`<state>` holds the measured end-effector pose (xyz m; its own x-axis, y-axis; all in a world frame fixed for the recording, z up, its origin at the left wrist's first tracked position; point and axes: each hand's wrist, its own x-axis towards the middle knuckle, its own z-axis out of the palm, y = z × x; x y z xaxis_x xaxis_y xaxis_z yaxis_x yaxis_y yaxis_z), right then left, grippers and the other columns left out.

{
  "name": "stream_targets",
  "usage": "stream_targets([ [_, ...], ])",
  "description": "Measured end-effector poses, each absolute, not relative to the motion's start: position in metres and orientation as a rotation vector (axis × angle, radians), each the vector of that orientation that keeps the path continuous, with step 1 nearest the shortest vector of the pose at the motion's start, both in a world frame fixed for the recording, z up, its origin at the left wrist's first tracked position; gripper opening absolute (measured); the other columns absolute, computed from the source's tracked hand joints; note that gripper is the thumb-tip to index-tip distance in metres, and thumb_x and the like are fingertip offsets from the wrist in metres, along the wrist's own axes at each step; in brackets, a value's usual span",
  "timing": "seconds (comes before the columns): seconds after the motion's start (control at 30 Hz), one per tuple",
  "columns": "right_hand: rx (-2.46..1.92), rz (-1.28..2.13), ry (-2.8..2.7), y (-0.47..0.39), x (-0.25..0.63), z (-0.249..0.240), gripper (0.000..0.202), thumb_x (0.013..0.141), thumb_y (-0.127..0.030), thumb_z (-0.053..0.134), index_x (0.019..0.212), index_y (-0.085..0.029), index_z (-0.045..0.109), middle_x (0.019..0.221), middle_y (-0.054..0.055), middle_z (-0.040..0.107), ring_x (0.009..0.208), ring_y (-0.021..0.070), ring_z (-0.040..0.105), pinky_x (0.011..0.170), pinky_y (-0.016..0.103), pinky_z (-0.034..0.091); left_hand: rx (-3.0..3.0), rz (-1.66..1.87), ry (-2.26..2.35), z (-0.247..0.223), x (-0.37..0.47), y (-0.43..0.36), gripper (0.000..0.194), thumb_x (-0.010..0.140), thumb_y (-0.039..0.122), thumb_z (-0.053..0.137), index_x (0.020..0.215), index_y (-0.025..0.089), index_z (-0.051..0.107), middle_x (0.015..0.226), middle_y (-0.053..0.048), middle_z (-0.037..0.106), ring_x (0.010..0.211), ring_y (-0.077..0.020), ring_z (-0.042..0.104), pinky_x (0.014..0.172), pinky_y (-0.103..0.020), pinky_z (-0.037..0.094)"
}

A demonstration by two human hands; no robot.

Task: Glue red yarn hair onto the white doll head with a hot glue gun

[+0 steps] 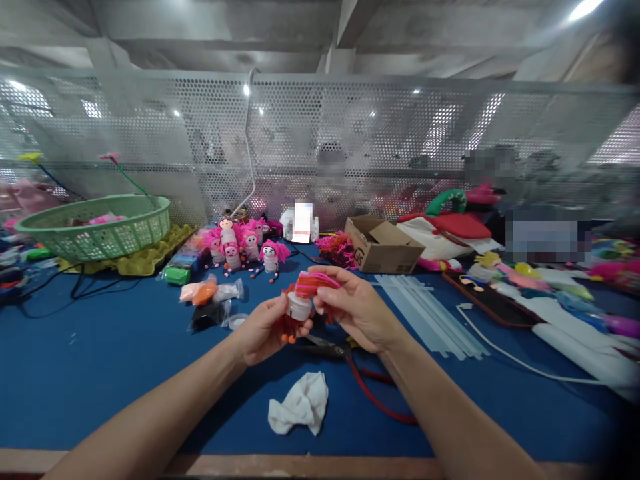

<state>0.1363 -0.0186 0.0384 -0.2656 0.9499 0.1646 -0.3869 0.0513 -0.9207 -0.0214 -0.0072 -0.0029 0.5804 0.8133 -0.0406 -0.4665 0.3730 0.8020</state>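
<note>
Near the middle of the view, my left hand [265, 328] is closed around a small white doll body [299, 307]. Orange beads hang below it on short strands. My right hand [357, 307] pinches a bundle of pink and orange yarn [316, 285] against the top of the white body. Below the hands, scissors with red handles [367, 390] lie on the blue table [215, 400], their blades partly under my hands. A crumpled white tissue [300, 404] rests nearer the table's front edge.
Several pink-haired dolls [231, 257] stand behind, left of a cardboard box [387, 247]. A green basket [100, 230] is at the left. Bagged clay [204, 292] lies left of my hands; glue sticks [435, 317] and a white cable [525, 370] lie right.
</note>
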Motion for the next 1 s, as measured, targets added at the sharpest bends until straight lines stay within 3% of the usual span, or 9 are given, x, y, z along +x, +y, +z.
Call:
stream_targets([
  [0.23, -0.731, 1.48, -1.028, -0.0138, 0.1376, 0.038, 0.018, 0.059, -0.028, 0.072, 0.07, -0.016, 0.064, 0.055, -0.004, 0.059, 0.048, 0.0041, 0.049, 0.047, 0.017, 0.041, 0.878, 0.866, 0.438, -0.0046, -0.0218, -0.0075, 0.04, 0.067, 0.043, 0.063, 0.088, 0.009, 0.062, 0.069, -0.009, 0.065, 0.058, -0.0121, 0.06, 0.044, -0.016, 0.039],
  [0.53, -0.681, 1.547, -1.045, -0.0185, 0.1378, 0.0413, 0.013, 0.059, -0.023, 0.07, 0.068, -0.016, 0.065, 0.053, -0.004, 0.059, 0.048, 0.0036, 0.052, 0.049, 0.015, 0.045, 0.907, 0.854, 0.395, -0.0052, -0.0245, -0.0082, 0.042, 0.062, 0.044, 0.067, 0.09, 0.013, 0.064, 0.078, -0.007, 0.064, 0.064, -0.0133, 0.06, 0.049, -0.018, 0.042],
  [0.77, -0.65, 1.611, -1.025, -0.0182, 0.1389, 0.042, 0.015, 0.062, -0.027, 0.069, 0.07, -0.015, 0.067, 0.054, -0.002, 0.062, 0.047, 0.0036, 0.053, 0.048, 0.014, 0.045, 0.908, 0.881, 0.387, -0.0075, -0.0258, -0.0064, 0.043, 0.059, 0.04, 0.07, 0.093, 0.013, 0.064, 0.08, -0.007, 0.064, 0.067, -0.0143, 0.061, 0.064, -0.023, 0.048],
  [1.0, -0.653, 1.669, -0.987, -0.0165, 0.1397, 0.04, 0.016, 0.056, -0.023, 0.075, 0.067, -0.015, 0.067, 0.049, -0.003, 0.061, 0.044, 0.003, 0.054, 0.046, 0.011, 0.044, 0.924, 0.866, 0.345, -0.0071, -0.0272, -0.0066, 0.044, 0.058, 0.035, 0.072, 0.096, 0.014, 0.064, 0.078, -0.006, 0.065, 0.068, -0.0147, 0.062, 0.066, -0.024, 0.048],
])
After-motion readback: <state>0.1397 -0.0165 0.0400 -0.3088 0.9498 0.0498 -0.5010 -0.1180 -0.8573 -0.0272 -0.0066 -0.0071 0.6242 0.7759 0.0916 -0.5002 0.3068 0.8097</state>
